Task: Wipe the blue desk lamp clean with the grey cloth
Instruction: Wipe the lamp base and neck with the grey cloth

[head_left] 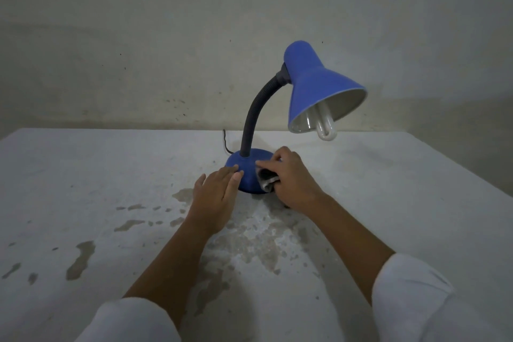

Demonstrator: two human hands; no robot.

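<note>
The blue desk lamp (316, 86) stands upright on the table, its dark flexible neck curving up from a round blue base (247, 169) to a cone shade tilted down to the right with a white bulb showing. My right hand (288, 178) presses the bunched grey cloth (267, 180) against the right side of the base. My left hand (216, 194) lies flat with fingers spread, its fingertips resting on the base's left front.
The white table (83, 189) has worn, peeling patches on its surface near me. A black cord (226, 144) runs from behind the base toward the table's far edge. A stained wall stands close behind the table.
</note>
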